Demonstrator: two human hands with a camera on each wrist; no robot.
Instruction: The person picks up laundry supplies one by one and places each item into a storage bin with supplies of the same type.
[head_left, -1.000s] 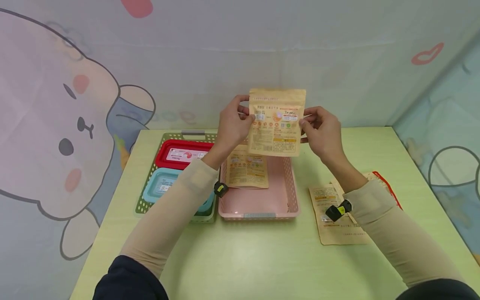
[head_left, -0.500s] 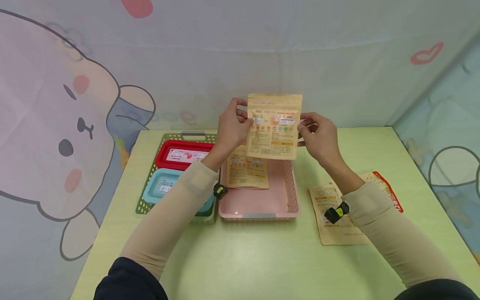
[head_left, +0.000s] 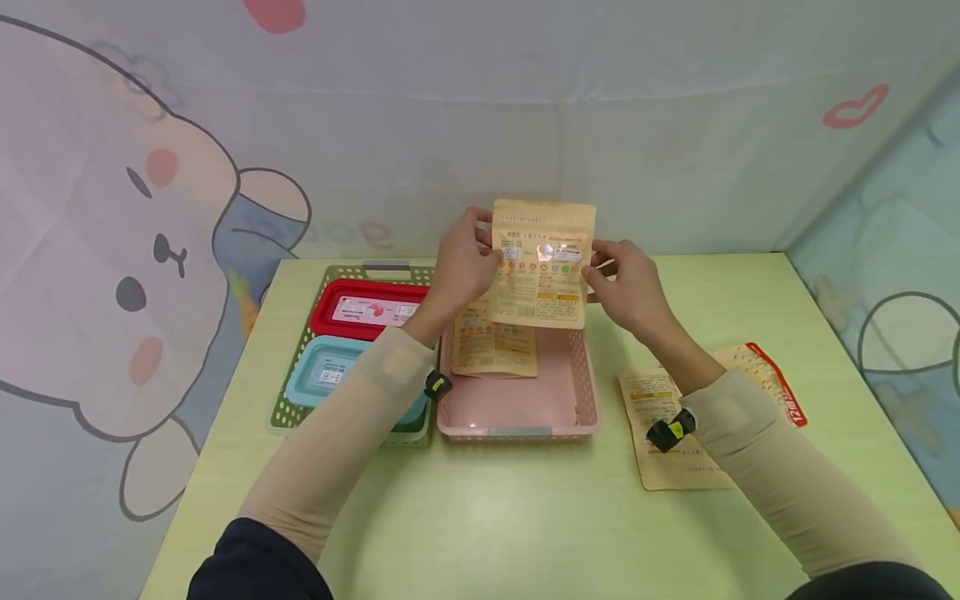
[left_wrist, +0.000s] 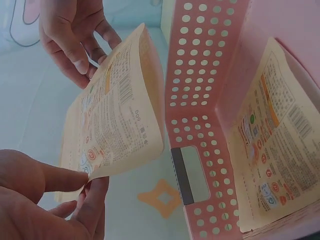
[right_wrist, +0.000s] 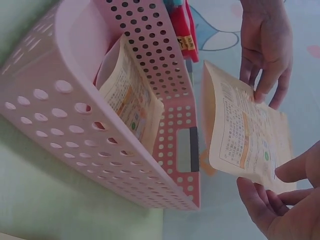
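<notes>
Above the back of the pink basket (head_left: 517,412), both hands hold a tan snack pouch (head_left: 542,265) upright, its printed back toward the head camera. My left hand (head_left: 461,265) pinches the pouch's left edge between thumb and fingers. On the opposite edge, my right hand (head_left: 626,282) pinches it the same way. Another tan pouch (head_left: 495,350) lies at the left inside the pink basket, partly hidden by the held one. The left wrist view shows the held pouch (left_wrist: 117,107) beside the basket's perforated wall, apart from the pouch inside (left_wrist: 277,145).
Left of the pink basket stands a green basket (head_left: 283,412) with a red-lidded box (head_left: 360,308) and a blue-lidded box (head_left: 318,371). More tan pouches (head_left: 652,458) lie overlapping on the table at the right, partly under the right forearm. A printed curtain (head_left: 675,125) hangs behind the table.
Both hands have lowered the held pouch and brought it slightly left, closer over the pink basket. The baskets and the other pouches stay where they were.
</notes>
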